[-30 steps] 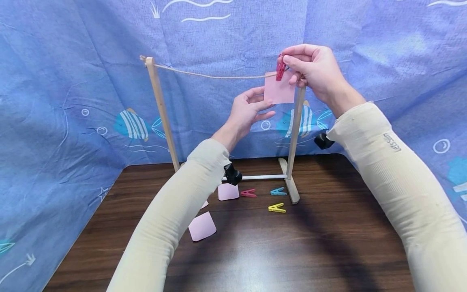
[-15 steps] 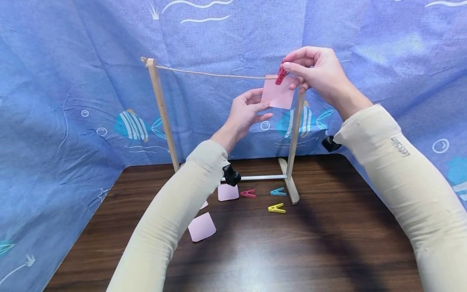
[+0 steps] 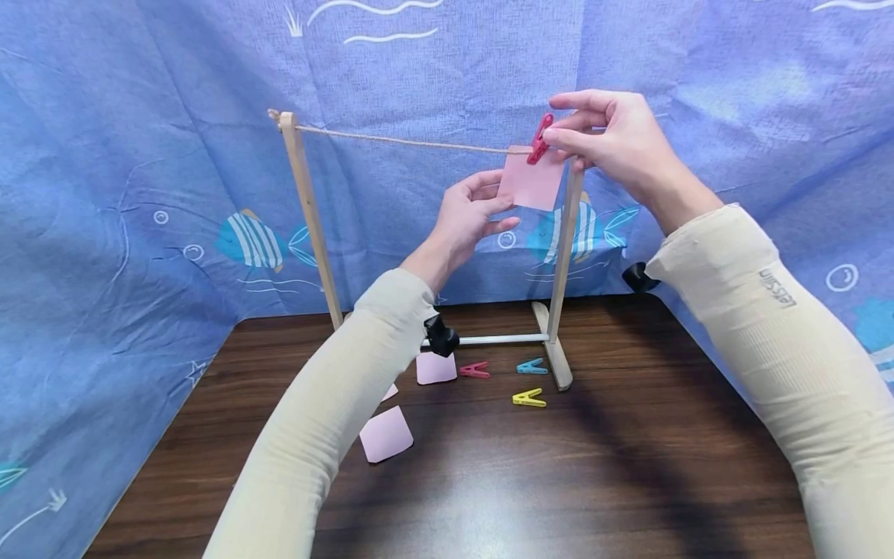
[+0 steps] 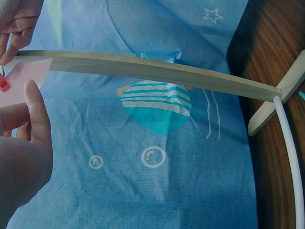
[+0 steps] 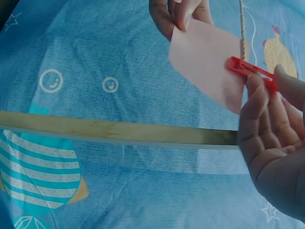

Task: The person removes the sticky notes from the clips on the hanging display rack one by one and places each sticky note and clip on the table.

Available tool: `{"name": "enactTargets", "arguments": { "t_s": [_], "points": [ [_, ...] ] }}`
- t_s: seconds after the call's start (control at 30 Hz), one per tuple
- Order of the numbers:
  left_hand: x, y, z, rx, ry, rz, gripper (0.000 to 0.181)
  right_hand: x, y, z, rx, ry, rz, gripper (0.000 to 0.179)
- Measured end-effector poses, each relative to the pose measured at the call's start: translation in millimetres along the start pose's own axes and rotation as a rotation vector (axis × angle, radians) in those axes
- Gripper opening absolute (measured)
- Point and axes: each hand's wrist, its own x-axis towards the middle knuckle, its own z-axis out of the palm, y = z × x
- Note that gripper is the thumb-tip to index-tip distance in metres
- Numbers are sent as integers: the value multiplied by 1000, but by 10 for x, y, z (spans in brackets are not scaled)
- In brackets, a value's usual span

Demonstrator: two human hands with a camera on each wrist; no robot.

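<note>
In the head view my left hand [image 3: 464,213] pinches the lower left edge of a pink paper square [image 3: 532,180] between thumb and fingers. The square's top meets the string [image 3: 419,142], where a red clothespin [image 3: 539,141] sits tilted across paper and string. My right hand [image 3: 621,140] holds that clothespin loosely, with the index finger lifted off above it. Seen from the right wrist, the thumb [image 5: 288,86] touches the handle end of the clothespin [image 5: 248,69], and a fingertip lies just under it. The left wrist view shows only a corner of the paper [image 4: 33,76].
A wooden post [image 3: 307,206] and another post [image 3: 564,248] carry the string, joined low by a white rod [image 3: 503,339]. On the table [image 3: 503,481] lie a pink square [image 3: 386,435], another red clothespin [image 3: 475,369], a blue clothespin [image 3: 532,366] and a yellow clothespin [image 3: 528,397].
My right hand has shifted slightly right and down, and its index finger has come off the clothespin, baring the handle. The paper and string have dropped a little; the paper has tilted.
</note>
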Motion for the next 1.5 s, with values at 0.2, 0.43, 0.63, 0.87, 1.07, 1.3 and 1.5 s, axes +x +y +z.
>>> {"name": "enactTargets", "arguments": {
  "t_s": [0.2,0.43,0.63,0.87,1.07,1.3,1.5],
  "points": [
    [-7,6,-35,14,-4,1,36,-6,-36,-12,-75,-34,43,58],
    [-2,9,-53,17,-19,0,36,-25,-65,-47,-185,-89,49,51],
    [16,24,-55,32,-1,2,37,-32,-86,-68,-358,-135,-1,47],
    [14,55,-63,59,5,-10,37,-29,-73,-74,-367,-147,0,44],
    [0,61,-82,59,-2,-9,37,-30,-30,-72,-338,-137,2,43],
    [8,63,-84,69,-2,-5,36,-21,-28,-86,-358,-134,3,44],
    [11,63,-81,64,2,-10,37,-25,-28,-101,-379,-130,1,45]
  ]
}}
